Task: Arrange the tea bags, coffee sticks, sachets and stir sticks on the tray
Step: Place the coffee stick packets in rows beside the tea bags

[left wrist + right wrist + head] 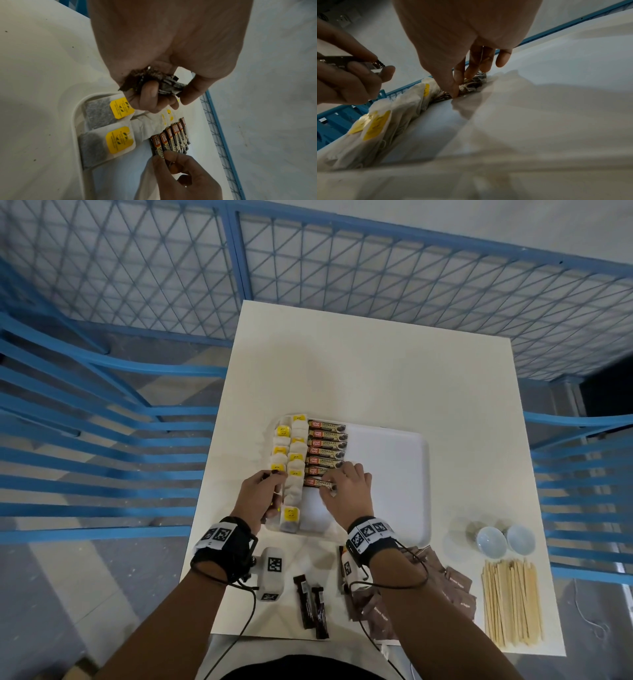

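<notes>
Nearest the camera, at the bottom of the head view, two loose coffee sticks (312,606) lie on the bench (376,364) between the person's forearms, not yet taken up. To their right sits a heap of brown sachets (455,590), and further right a bundle of wooden stir sticks (512,602) lined up side by side, with two small white bowls (505,540) just above them. None of these has reached the tray yet, so I'd judge the job roughly half done.

The white tray (390,460) lies mid-frame. Tea bags (289,453) with yellow tags fill its left edge in two overlapping columns, and a row of coffee sticks (327,446) runs down beside them, each touching the next, labels all facing the same way. That packing leaves the right half of the tray bare, presumably for the sachets and stir sticks.

The right hand (347,491) is at the near end of that row, its fingertips (456,89) pinching the lowest stick (320,483) and setting it flush against its neighbour; its grip is closed on that stick. The left hand (262,494) hovers over the tea bags at the tray's lower left, its grip clenched round a small bunch of spare coffee sticks (154,81), held close so the right hand can draw from it one at a time.

Beyond the bench, blue mesh fencing (137,285) fills the upper frame.
</notes>
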Motion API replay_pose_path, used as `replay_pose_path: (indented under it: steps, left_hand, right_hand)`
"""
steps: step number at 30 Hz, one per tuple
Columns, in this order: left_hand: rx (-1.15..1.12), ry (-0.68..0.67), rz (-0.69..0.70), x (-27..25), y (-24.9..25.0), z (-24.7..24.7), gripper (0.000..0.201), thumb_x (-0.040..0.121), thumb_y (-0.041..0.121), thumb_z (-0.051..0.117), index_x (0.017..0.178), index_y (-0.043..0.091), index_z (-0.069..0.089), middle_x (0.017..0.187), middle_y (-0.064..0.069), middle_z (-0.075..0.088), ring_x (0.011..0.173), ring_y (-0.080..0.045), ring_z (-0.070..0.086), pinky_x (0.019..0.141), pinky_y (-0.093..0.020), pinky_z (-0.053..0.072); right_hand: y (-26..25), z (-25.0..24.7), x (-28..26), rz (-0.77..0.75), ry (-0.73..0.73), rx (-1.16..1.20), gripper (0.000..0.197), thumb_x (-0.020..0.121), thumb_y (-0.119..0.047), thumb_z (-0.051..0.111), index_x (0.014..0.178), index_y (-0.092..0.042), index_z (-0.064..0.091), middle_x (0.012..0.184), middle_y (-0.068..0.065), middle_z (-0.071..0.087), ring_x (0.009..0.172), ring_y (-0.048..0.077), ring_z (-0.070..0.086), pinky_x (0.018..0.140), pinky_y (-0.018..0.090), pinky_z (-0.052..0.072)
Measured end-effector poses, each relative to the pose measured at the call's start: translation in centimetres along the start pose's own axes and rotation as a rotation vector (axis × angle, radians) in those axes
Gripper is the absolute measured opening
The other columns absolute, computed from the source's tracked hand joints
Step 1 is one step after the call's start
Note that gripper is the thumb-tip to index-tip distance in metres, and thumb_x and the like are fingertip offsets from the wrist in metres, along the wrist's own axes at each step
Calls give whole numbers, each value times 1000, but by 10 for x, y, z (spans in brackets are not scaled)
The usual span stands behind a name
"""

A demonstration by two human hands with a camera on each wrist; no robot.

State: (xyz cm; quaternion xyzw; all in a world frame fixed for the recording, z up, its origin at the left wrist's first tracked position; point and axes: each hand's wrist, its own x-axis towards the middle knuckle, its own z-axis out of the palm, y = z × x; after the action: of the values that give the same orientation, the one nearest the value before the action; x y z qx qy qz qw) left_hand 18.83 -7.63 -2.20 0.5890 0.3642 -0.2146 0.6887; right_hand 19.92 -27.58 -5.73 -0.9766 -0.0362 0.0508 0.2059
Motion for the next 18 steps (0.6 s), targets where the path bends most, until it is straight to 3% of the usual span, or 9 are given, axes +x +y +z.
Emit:
replay_pose_path:
  steps: [3,7,11,18]
  left_hand:
    - [-11,-23,-3,-4,5,3,12,90,18,64,99,9,64,64,-4,50,53,-22,40,45,-24,23]
    - [-74,-63,-62,-8,8,5,29,74,26,61,98,10,61,68,-5,51,53,-20,44,42,-23,26]
    - [-127,-90,-63,-9,5,5,21,98,17,50,107,5,64,73,-7,54,55,-21,49,40,-22,28]
    - [20,-97,59,-14,4,6,24,106,24,54,110,5,69,81,-9,66,60,-25,55,44,-23,31]
  right_hand:
    - [0,1,1,0,7,6,19,73,-22,77,91,-22,71,97,0,61,94,28,54,80,42,42]
    - [-1,1,0,18,8,7,20,73,-23,76,92,-20,70,98,1,61,95,28,54,81,42,42]
    - [-1,1,0,17,4,16,25,74,-27,76,96,-20,68,100,1,61,97,27,53,82,42,42]
    - [-3,-2,-6,-12,72,61,22,80,-31,70,100,-22,67,100,-4,61,96,22,52,82,40,41]
